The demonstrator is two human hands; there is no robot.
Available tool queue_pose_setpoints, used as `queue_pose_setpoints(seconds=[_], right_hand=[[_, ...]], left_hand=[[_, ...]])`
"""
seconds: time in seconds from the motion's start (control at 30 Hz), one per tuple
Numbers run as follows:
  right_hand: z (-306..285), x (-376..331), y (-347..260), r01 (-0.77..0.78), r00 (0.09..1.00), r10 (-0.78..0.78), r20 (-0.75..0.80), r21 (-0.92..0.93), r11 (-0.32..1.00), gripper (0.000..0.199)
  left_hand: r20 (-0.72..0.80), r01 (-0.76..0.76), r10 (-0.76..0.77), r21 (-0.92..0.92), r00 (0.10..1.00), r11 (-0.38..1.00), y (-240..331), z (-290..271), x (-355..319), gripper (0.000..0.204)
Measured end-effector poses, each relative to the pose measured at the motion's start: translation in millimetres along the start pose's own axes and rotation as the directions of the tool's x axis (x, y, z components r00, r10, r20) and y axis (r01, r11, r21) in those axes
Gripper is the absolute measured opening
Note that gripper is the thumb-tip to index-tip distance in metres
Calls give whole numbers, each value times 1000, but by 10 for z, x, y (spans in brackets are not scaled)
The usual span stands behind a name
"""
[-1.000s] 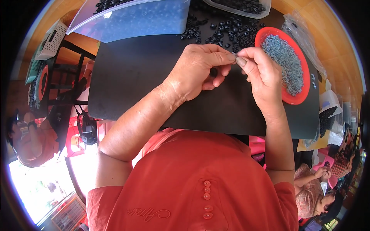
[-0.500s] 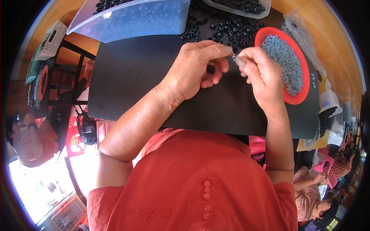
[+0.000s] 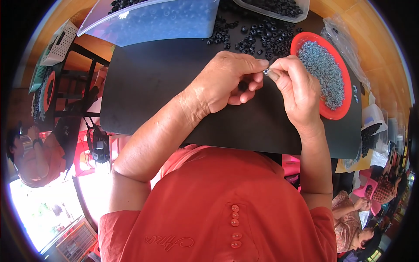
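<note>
My left hand [image 3: 229,83] is closed, with a small round black part [image 3: 243,85] showing between its curled fingers. Its thumb and forefinger reach to the tips of my right hand [image 3: 299,89]. Between the two hands sits a tiny shiny metal piece [image 3: 266,72], which my right thumb and forefinger pinch. Its exact shape is too small to make out. Just right of my right hand lies a red oval tray [image 3: 345,89] full of small silvery metal pieces [image 3: 321,72]. Beyond my fingers, loose black parts [image 3: 268,37] are spread over the black tabletop [image 3: 152,83].
A large translucent bin [image 3: 170,22] of parts stands at the far left, and a clear tub [image 3: 301,15] of black parts at the far right. A plastic bag [image 3: 342,46] lies past the tray. Other people [image 3: 351,218] sit off to both sides.
Both hands have shifted slightly nearer to me and stay together at the fingertips. The metal piece is still pinched between them.
</note>
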State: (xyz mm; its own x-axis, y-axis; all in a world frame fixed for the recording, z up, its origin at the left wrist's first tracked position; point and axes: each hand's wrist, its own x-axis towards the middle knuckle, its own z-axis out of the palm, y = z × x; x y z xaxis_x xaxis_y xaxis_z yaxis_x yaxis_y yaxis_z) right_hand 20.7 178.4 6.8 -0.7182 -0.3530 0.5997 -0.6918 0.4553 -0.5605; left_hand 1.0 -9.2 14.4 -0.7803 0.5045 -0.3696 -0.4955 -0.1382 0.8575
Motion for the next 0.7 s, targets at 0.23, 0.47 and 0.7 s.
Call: queue_pose_setpoints(seconds=[0.23, 0.47, 0.7], right_hand=[[14, 27, -9, 39, 999, -39, 8, -13, 999, 8], [27, 7, 23, 23, 998, -23, -51, 4, 1000, 8], [48, -24, -48, -220, 966, 239, -103, 167, 961, 12]], left_hand=[[28, 53, -53, -13, 998, 999, 41, 29, -9, 37], [47, -2, 4, -48, 999, 999, 32, 19, -5, 31], [50, -320, 319, 288, 946, 903, -20, 83, -53, 27]])
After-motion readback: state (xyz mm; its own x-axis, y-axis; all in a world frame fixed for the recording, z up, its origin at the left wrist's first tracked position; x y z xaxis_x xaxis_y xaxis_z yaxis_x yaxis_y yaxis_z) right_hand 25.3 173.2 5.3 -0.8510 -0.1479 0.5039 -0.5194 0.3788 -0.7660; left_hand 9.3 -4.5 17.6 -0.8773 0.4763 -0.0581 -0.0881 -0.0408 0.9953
